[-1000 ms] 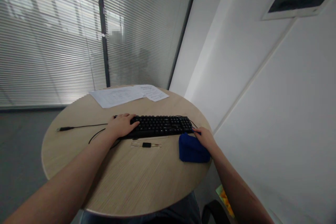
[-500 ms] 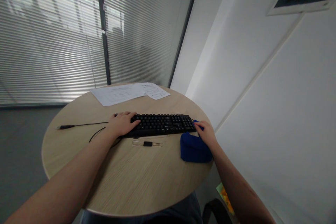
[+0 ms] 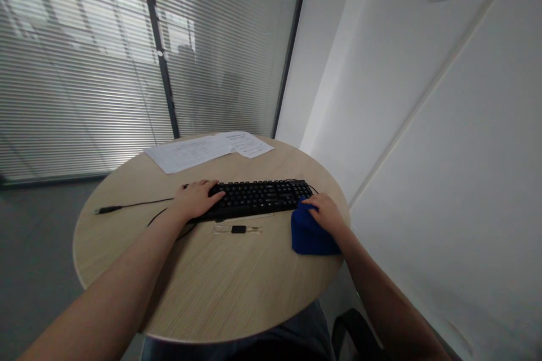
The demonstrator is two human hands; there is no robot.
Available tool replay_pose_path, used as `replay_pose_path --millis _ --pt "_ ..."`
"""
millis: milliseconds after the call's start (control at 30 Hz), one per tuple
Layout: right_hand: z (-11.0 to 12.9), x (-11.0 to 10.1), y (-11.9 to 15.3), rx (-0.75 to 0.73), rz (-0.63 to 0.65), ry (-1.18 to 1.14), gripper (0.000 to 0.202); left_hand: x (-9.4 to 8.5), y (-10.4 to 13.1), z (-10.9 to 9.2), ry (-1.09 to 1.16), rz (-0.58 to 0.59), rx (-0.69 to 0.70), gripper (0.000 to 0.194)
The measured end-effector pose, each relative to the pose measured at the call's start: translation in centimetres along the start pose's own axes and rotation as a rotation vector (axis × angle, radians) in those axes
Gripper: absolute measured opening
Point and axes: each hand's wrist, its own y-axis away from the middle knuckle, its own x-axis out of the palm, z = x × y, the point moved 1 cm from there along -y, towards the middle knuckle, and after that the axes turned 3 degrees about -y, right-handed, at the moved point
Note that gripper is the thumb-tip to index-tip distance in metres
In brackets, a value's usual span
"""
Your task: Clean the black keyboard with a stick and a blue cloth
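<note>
A black keyboard [image 3: 262,197] lies across the middle of a round wooden table [image 3: 220,282]. My left hand [image 3: 195,199] rests on the keyboard's left end, fingers spread over the keys. A folded blue cloth [image 3: 308,234] sits by the keyboard's right end. My right hand [image 3: 325,210] lies on top of the cloth, fingers curled into its upper edge beside the keyboard corner.
A small clear packet with a black piece [image 3: 238,229] lies just in front of the keyboard. The keyboard's black cable and plug [image 3: 110,209] trail to the left. White paper sheets [image 3: 203,150] lie at the table's far side. A white wall stands close on the right.
My right hand has shifted left from the cloth's right edge onto its top and gathered the fabric. My left hand has stayed on the keyboard. The view has turned slightly.
</note>
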Motion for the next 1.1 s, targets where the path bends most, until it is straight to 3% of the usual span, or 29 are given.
replay_pose_path --millis 267,500,733,933,1100 --pt "0.23 0.49 -0.47 -0.052 0.028 0.091 0.031 -0.05 0.05 0.17 -0.021 -0.002 0.004 0.071" --pt "0.64 0.32 -0.23 0.202 -0.052 0.134 0.028 -0.14 0.03 0.21 -0.005 0.008 0.008 0.070" --pt "0.38 0.58 -0.35 -0.023 0.025 -0.014 0.030 -0.12 0.04 0.14 -0.007 0.010 -0.002 0.070" --pt "0.33 0.60 -0.42 0.201 -0.046 0.096 0.028 -0.15 0.09 0.13 -0.006 0.005 0.002 0.069" --pt "0.36 0.73 -0.35 0.053 0.010 0.018 0.029 -0.07 0.00 0.17 -0.012 0.011 0.003 0.069"
